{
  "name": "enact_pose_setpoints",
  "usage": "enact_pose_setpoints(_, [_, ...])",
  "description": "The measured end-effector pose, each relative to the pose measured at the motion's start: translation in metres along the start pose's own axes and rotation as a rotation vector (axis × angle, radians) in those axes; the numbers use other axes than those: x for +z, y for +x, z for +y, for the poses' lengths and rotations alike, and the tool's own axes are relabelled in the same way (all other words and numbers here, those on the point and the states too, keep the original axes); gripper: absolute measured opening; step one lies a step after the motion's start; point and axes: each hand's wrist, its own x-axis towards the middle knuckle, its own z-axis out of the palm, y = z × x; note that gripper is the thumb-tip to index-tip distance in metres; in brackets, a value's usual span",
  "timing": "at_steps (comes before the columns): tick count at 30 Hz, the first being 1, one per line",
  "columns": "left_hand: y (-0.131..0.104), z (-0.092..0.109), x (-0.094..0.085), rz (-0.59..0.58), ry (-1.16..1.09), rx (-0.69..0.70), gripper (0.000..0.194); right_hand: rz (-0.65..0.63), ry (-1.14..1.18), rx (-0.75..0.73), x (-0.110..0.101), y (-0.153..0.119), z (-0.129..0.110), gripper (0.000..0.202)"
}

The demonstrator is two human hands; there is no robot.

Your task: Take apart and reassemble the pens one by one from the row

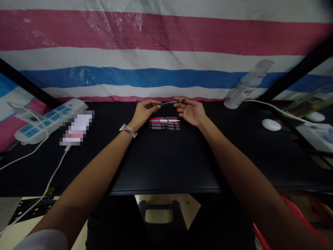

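Observation:
A dark pen [168, 103] is held crosswise between my two hands near the back of the black desk. My left hand [144, 111], with a patterned band on its wrist, pinches the pen's left end. At the other end, the thumb and fingers of my right hand [191, 111] close on the pen, palm turned partly up. Just below my hands lies a row of several pens [164, 124], side by side and pointing left to right. Red, white and grey-black barrels show among them.
A white power strip [52, 119] and a blurred-out phone-like object [76, 128] on a cable lie at left. To the right are a clear bottle [247, 85], a white mouse [271, 125] and another white power strip [316, 135]. A striped plastic sheet [166, 34] hangs behind the desk.

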Motion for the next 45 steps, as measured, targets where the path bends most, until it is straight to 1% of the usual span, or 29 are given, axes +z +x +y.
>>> enact_pose_setpoints(3, [-0.0003,0.0011,0.0006,0.005,-0.006,-0.019,0.016,-0.022,0.018,-0.010,0.0009,-0.0008,0.0008,0.031])
enact_pose_setpoints(7, [-0.0007,0.0043,0.0003,-0.009,0.019,-0.043,0.018,0.002,0.036,-0.034,-0.0015,0.0017,0.0026,0.018])
enact_pose_setpoints(9, [-0.0007,0.0050,0.0000,-0.022,0.026,-0.044,0.020,0.015,0.030,-0.044,-0.0018,0.0024,0.0028,0.015])
enact_pose_setpoints(14, [0.0001,0.0040,0.0006,0.013,0.007,-0.037,0.016,-0.014,-0.037,-0.072,0.0013,0.0007,0.0016,0.025])
enact_pose_setpoints(20, [0.0005,0.0044,0.0006,0.025,0.004,-0.063,0.015,-0.015,-0.049,-0.099,0.0033,-0.0017,0.0012,0.019])
enact_pose_setpoints(23, [0.0005,0.0044,0.0002,0.022,-0.025,-0.063,0.014,-0.039,-0.018,-0.101,0.0054,-0.0036,-0.0002,0.030])
enact_pose_setpoints(24, [0.0006,0.0043,0.0002,0.017,-0.029,-0.063,0.014,-0.042,0.004,-0.096,0.0059,-0.0038,-0.0006,0.031])
enact_pose_setpoints(27, [0.0008,0.0037,0.0002,0.006,-0.024,-0.068,0.016,-0.014,0.039,-0.081,0.0062,-0.0026,-0.0002,0.023])
enact_pose_setpoints(32, [0.0005,0.0041,-0.0012,0.013,-0.032,-0.071,0.015,0.049,-0.008,-0.090,0.0050,0.0010,0.0024,0.017])
enact_pose_setpoints(37, [-0.0005,0.0063,-0.0024,0.005,-0.075,-0.098,0.016,0.080,-0.032,-0.103,0.0068,0.0004,0.0000,0.017])
enact_pose_setpoints(41, [-0.0005,0.0074,-0.0040,-0.012,-0.072,-0.130,0.020,0.070,-0.022,-0.108,0.0063,0.0001,-0.0006,0.017])
enact_pose_setpoints(45, [-0.0004,0.0079,-0.0047,-0.037,-0.050,-0.140,0.012,0.083,-0.064,-0.135,0.0041,0.0018,0.0016,0.020])
